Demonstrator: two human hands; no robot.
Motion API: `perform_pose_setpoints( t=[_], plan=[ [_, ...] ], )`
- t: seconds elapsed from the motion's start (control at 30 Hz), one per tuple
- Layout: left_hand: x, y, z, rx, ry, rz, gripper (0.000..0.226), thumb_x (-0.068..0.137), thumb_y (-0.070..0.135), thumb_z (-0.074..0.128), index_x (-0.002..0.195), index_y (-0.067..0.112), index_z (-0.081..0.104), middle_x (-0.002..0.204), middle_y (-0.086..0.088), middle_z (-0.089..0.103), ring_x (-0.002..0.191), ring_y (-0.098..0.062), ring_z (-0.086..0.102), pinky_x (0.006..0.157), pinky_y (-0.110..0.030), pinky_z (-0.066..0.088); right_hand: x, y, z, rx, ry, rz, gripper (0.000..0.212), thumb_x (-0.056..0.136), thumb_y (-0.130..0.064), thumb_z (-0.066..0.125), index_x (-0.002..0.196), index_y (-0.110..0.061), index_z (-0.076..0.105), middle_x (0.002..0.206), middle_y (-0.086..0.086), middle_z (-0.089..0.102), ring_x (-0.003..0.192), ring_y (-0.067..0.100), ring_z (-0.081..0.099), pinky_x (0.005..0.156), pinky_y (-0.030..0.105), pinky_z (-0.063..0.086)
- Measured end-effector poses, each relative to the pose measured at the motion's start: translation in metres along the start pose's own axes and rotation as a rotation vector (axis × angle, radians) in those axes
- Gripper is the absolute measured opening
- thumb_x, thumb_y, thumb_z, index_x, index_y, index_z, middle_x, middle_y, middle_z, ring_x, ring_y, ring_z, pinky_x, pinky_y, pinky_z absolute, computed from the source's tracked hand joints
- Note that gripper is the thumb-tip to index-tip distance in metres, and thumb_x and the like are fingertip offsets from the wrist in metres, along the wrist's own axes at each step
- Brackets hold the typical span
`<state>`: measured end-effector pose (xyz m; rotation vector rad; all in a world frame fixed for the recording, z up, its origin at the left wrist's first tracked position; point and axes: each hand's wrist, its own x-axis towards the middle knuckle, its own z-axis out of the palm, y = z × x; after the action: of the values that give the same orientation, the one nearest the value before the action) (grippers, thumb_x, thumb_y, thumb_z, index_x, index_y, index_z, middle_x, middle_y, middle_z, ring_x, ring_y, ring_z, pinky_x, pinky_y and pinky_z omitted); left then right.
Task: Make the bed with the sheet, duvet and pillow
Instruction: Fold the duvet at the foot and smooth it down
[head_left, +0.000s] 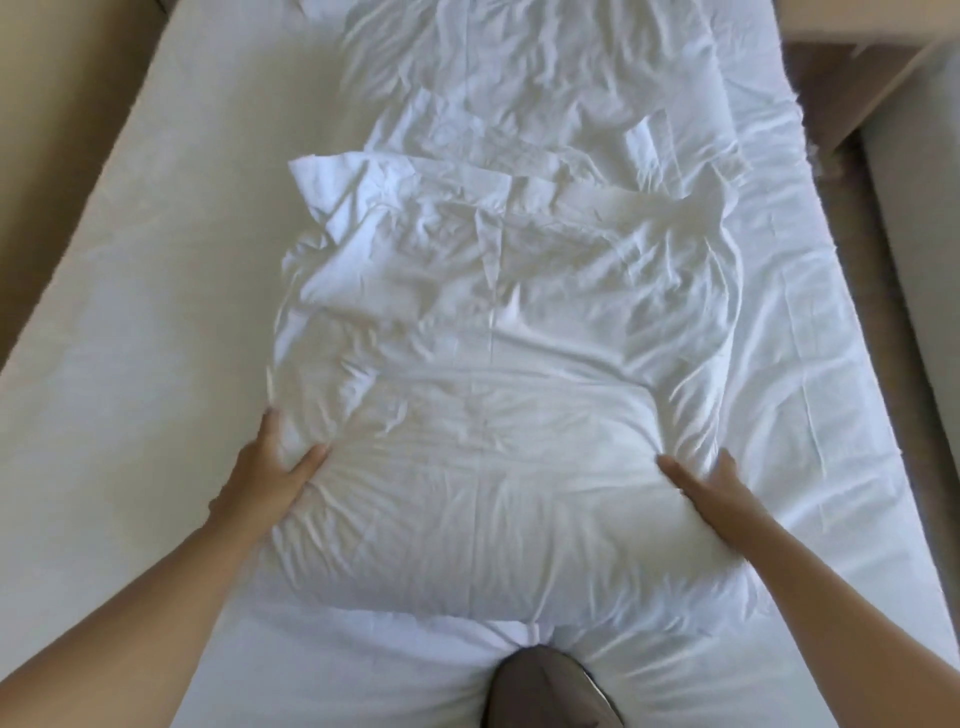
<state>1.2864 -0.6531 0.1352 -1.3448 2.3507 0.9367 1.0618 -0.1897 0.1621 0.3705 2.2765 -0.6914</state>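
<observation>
the fat pillow (493, 467) fills the middle of the bed (156, 312), with the left hand (270, 467) and right hand (711, 488) clasping its two sides. left of it lies a wide smooth strip, open as far as the beige panel (62, 104). on the right the strip of wrinkled sheet (810, 322) is narrower. straight ahead the crumpled duvet (519, 78) blocks the centre. a dark knee (550, 691) presses in at the near edge.

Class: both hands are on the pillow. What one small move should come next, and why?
Probably lift the pillow clear: the left hand and right hand grip its sides, it lies on crumpled white bedding, and the mattress at left looks uncovered.
</observation>
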Motion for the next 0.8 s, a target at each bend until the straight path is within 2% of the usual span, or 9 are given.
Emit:
perform_pose_setpoints(
  t=[0.07,0.13,0.27,0.33,0.43,0.53,0.63,0.67,0.8],
  plan=[
    [-0.035,-0.036,0.000,-0.166,-0.068,-0.204,0.113,0.063,0.090,0.055,0.152,0.023,0.032,0.141,-0.017,0.055,0.121,-0.039,0.057,0.103,-0.048,0.044,-0.025,0.018,-0.003,0.100,-0.087,0.017,0.126,0.053,-0.082,0.071,0.148,-0.013,0.025,0.138,0.015,0.053,0.113,0.030,0.058,0.089,0.038,0.045],
    [-0.057,-0.049,0.003,-0.317,-0.090,-0.255,0.109,0.056,0.091,0.057,0.134,0.015,0.053,0.124,-0.013,0.065,0.106,-0.032,0.063,0.094,-0.045,0.050,-0.044,0.034,-0.003,0.203,-0.159,0.010,0.121,0.045,-0.080,0.076,0.142,-0.021,0.032,0.126,0.003,0.059,0.105,0.018,0.062,0.076,0.031,0.051],
    [-0.067,-0.039,0.006,-0.499,-0.063,-0.297,0.104,0.059,0.085,0.065,0.132,0.011,0.058,0.117,-0.014,0.067,0.104,-0.035,0.064,0.088,-0.047,0.052,-0.062,0.041,0.007,0.257,-0.134,0.081,0.098,0.055,-0.071,0.080,0.123,-0.005,0.056,0.096,0.010,0.071,0.083,0.026,0.069,0.068,0.036,0.054],
    [-0.071,-0.037,0.005,-0.547,-0.064,-0.311,0.112,0.049,0.091,0.064,0.128,0.011,0.061,0.113,-0.014,0.068,0.103,-0.035,0.065,0.090,-0.047,0.053,-0.065,0.037,0.008,0.271,-0.145,0.121,0.093,0.044,-0.072,0.082,0.105,-0.004,0.071,0.085,0.014,0.077,0.078,0.032,0.075,0.077,0.044,0.060],
    [-0.089,-0.027,-0.007,-0.679,-0.009,-0.314,0.090,0.071,0.073,0.066,0.128,0.003,0.061,0.110,-0.014,0.068,0.098,-0.032,0.065,0.090,-0.044,0.052,-0.080,0.030,0.001,0.357,-0.137,0.119,0.090,0.039,-0.067,0.084,0.102,-0.003,0.073,0.083,0.014,0.078,0.077,0.032,0.076,0.071,0.041,0.060],
    [-0.111,-0.015,-0.024,-0.701,0.071,-0.216,0.087,0.071,0.077,0.060,0.121,0.006,0.065,0.110,-0.012,0.071,0.099,-0.032,0.067,0.093,-0.046,0.054,-0.115,0.017,-0.017,0.379,-0.101,0.065,0.081,0.049,-0.056,0.091,0.105,0.000,0.071,0.079,0.013,0.078,0.070,0.028,0.075,0.063,0.034,0.055],
    [-0.137,0.002,-0.052,-0.745,0.118,-0.138,0.076,0.078,0.071,0.060,0.122,0.009,0.064,0.108,-0.007,0.069,0.099,-0.030,0.065,0.090,-0.042,0.052,-0.155,0.007,-0.043,0.409,-0.052,0.025,0.099,0.025,-0.071,0.087,0.095,-0.003,0.072,0.081,0.016,0.077,0.079,0.035,0.075,0.071,0.039,0.057],
    [-0.146,0.003,-0.063,-0.768,0.118,-0.102,0.074,0.079,0.070,0.061,0.123,0.010,0.063,0.108,-0.006,0.068,0.098,-0.028,0.065,0.088,-0.041,0.052,-0.169,0.007,-0.052,0.419,-0.047,-0.003,0.099,0.026,-0.073,0.087,0.094,-0.003,0.072,0.082,0.017,0.077,0.082,0.036,0.074,0.073,0.040,0.056],
    [-0.207,-0.006,-0.105,-0.862,0.082,0.035,0.084,0.070,0.075,0.066,0.130,0.015,0.062,0.115,-0.004,0.070,0.105,-0.025,0.066,0.095,-0.045,0.052,-0.249,0.019,-0.079,0.416,0.011,-0.188,0.067,0.075,-0.062,0.075,0.104,-0.002,0.070,0.085,0.019,0.076,0.081,0.036,0.073,0.071,0.039,0.053]
  ],
)
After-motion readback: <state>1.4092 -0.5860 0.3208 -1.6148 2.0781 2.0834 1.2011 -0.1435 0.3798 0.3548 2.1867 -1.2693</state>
